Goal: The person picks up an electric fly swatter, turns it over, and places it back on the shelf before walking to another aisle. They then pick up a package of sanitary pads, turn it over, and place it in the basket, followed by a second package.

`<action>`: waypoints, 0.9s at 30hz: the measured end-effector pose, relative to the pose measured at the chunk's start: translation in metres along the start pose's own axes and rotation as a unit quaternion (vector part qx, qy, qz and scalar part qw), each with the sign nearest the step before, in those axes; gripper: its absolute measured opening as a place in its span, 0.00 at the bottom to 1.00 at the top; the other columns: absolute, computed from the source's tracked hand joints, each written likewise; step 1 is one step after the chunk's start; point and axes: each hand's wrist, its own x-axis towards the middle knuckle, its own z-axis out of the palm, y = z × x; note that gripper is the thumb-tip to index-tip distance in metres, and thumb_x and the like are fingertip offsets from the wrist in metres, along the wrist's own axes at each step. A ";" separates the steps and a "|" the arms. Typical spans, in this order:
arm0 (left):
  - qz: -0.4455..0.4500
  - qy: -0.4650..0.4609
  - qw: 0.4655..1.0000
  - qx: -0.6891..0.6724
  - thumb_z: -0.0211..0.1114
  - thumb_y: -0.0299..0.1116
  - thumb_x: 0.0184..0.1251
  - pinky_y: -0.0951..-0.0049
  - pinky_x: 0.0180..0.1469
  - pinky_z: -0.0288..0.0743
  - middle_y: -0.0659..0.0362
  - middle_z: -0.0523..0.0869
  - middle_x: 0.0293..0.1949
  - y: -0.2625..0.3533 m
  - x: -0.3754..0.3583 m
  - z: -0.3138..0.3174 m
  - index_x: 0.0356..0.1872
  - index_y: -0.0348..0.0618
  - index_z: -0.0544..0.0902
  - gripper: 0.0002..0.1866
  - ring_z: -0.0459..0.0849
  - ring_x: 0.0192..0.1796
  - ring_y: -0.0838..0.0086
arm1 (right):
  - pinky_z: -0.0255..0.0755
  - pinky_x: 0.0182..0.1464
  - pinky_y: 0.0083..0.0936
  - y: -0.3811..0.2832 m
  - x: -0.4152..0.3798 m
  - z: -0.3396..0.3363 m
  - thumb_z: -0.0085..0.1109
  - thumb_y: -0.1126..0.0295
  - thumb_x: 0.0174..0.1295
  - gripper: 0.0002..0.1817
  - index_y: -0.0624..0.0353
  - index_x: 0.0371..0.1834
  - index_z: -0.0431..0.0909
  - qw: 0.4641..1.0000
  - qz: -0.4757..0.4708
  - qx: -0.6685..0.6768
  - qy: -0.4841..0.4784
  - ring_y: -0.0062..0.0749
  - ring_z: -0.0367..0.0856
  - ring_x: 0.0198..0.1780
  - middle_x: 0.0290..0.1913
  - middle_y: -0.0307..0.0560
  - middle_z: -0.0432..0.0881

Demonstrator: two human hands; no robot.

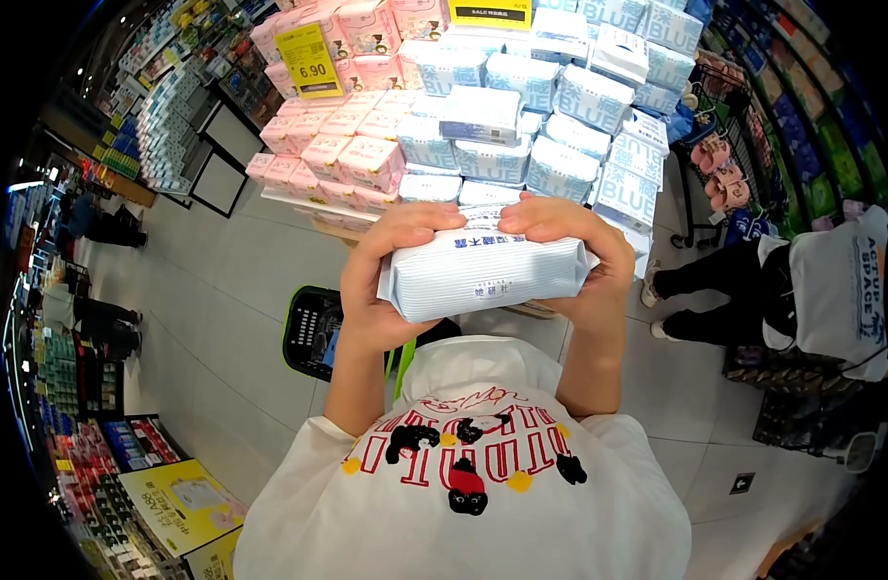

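Note:
A white, finely striped pack of sanitary pads (492, 281) with blue lettering is held up in front of my chest. My left hand (391, 261) grips its left end, fingers over the top and the thumb side underneath. Around the right end is my right hand (589, 256), closed in the same way. Just beyond, similar blue-and-white packs (521, 82) are stacked on a display, some lying loosely on top. To their left are pink packs (352, 155) in rows.
A yellow price sign (310, 64) reading 6.90 stands among the pink packs. A dark basket with a green rim (291, 329) is below my left forearm. At right, a person in a white top (835, 290) stands near a shopping cart (719, 126). Shelves line both sides.

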 end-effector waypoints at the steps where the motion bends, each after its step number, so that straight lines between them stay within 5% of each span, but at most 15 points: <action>1: -0.004 -0.020 0.998 0.054 0.72 0.23 0.40 0.53 0.64 0.64 0.44 0.80 0.52 0.004 0.000 -0.003 0.54 0.41 0.71 0.33 0.77 0.59 0.52 | 0.71 0.60 0.40 0.000 0.000 -0.001 0.74 0.77 0.39 0.20 0.58 0.40 0.80 1.000 0.000 0.000 -0.001 0.38 0.83 0.49 0.43 0.46 0.86; 9: -0.048 -0.003 0.990 0.136 0.75 0.28 0.36 0.48 0.69 0.54 0.42 0.62 0.68 0.000 0.002 -0.004 0.59 0.48 0.71 0.40 0.59 0.72 0.49 | 0.56 0.69 0.49 0.005 -0.002 -0.007 0.72 0.78 0.39 0.16 0.52 0.33 0.82 0.985 -0.114 -0.129 0.019 0.45 0.80 0.55 0.42 0.43 0.87; 12: -0.018 -0.036 0.990 0.135 0.76 0.31 0.38 0.50 0.71 0.52 0.41 0.57 0.70 0.001 0.002 -0.003 0.65 0.48 0.65 0.46 0.57 0.72 0.50 | 0.52 0.71 0.49 0.003 -0.002 -0.006 0.72 0.78 0.37 0.16 0.47 0.30 0.83 0.984 -0.112 -0.132 0.032 0.49 0.75 0.61 0.45 0.42 0.85; 14: -0.105 0.033 0.994 0.015 0.75 0.36 0.43 0.54 0.70 0.52 0.41 0.55 0.70 0.014 0.008 0.007 0.70 0.43 0.56 0.51 0.57 0.72 0.51 | 0.52 0.71 0.48 0.002 -0.003 -0.006 0.72 0.78 0.36 0.16 0.45 0.29 0.84 0.984 -0.106 -0.139 0.040 0.51 0.70 0.64 0.48 0.43 0.83; 18: -0.199 0.107 0.957 -0.184 0.71 0.37 0.52 0.60 0.70 0.54 0.40 0.59 0.69 0.004 -0.004 0.005 0.72 0.37 0.48 0.51 0.60 0.71 0.55 | 0.52 0.71 0.48 0.009 -0.004 0.001 0.72 0.78 0.32 0.16 0.40 0.25 0.86 0.990 -0.093 -0.092 0.058 0.55 0.57 0.71 0.59 0.47 0.74; 20: -0.353 0.149 0.885 -0.266 0.65 0.32 0.57 0.63 0.68 0.58 0.41 0.65 0.65 0.016 -0.002 0.005 0.72 0.36 0.47 0.46 0.66 0.68 0.60 | 0.53 0.70 0.48 0.009 -0.005 0.001 0.71 0.79 0.33 0.16 0.41 0.25 0.86 0.990 -0.088 -0.096 0.044 0.56 0.56 0.71 0.61 0.49 0.71; 25: -0.371 0.145 0.883 -0.250 0.60 0.26 0.57 0.65 0.66 0.61 0.41 0.69 0.63 0.022 0.003 0.003 0.73 0.36 0.44 0.45 0.71 0.65 0.62 | 0.55 0.71 0.49 0.010 -0.001 -0.003 0.64 0.83 0.39 0.16 0.45 0.28 0.85 0.986 -0.099 -0.135 -0.013 0.59 0.52 0.73 0.69 0.54 0.60; 27: -0.369 0.161 0.882 -0.244 0.60 0.25 0.56 0.64 0.66 0.62 0.42 0.69 0.63 0.021 0.003 0.004 0.73 0.38 0.43 0.45 0.72 0.64 0.62 | 0.53 0.72 0.49 0.016 -0.002 0.001 0.61 0.85 0.39 0.26 0.45 0.44 0.83 0.987 -0.059 -0.143 0.049 0.57 0.54 0.73 0.71 0.56 0.56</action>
